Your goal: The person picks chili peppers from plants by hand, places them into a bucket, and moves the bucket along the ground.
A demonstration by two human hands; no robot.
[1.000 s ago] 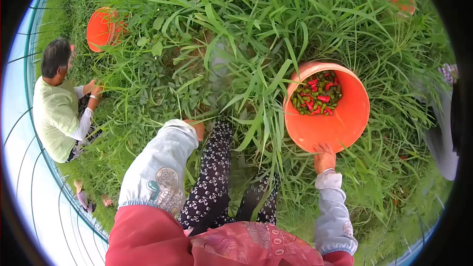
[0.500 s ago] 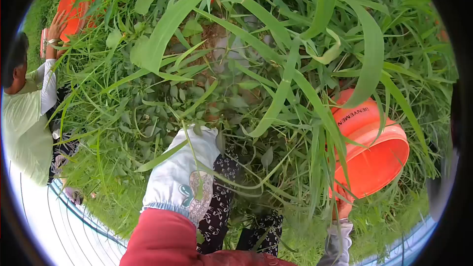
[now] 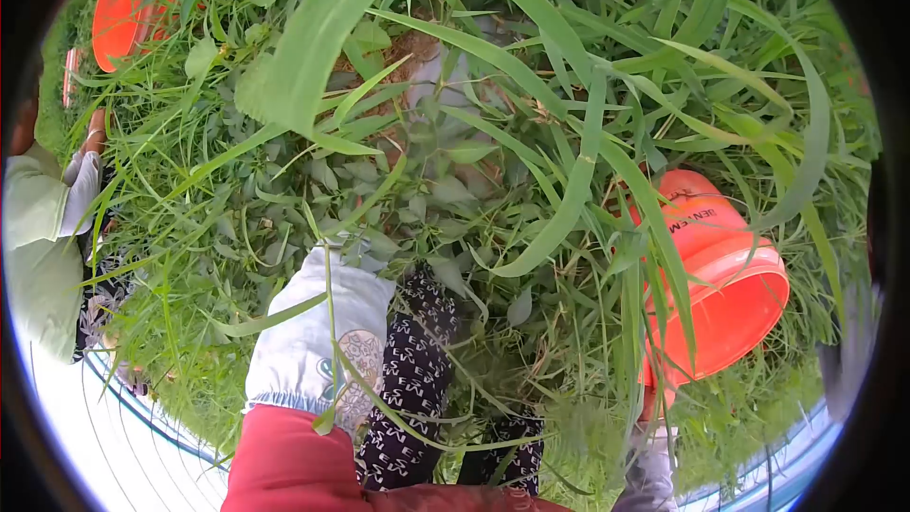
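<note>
An orange bucket (image 3: 697,218) with dark lettering lies tilted in the grass at the right, its mouth toward the lower right; its contents do not show. My right hand (image 3: 657,396) is at the bucket's lower left rim, partly covered by grass blades, with its fingers wrapped at the rim. The pale sleeve (image 3: 318,322) of my left arm reaches into low leafy plants (image 3: 365,190) left of my patterned trousers (image 3: 412,370). Leaves hide my left hand beyond the cuff.
A person in a light green top (image 3: 43,218) sits at the left edge. Another orange bucket (image 3: 118,19) stands at the upper left. Long grass blades (image 3: 578,171) hang close across the view. Greyish sheeting (image 3: 441,85) shows between the plants.
The view has come lower and closer to the plants. The orange bucket has gone from showing red and green peppers inside to lying tilted away. The other person's raised hand has come down.
</note>
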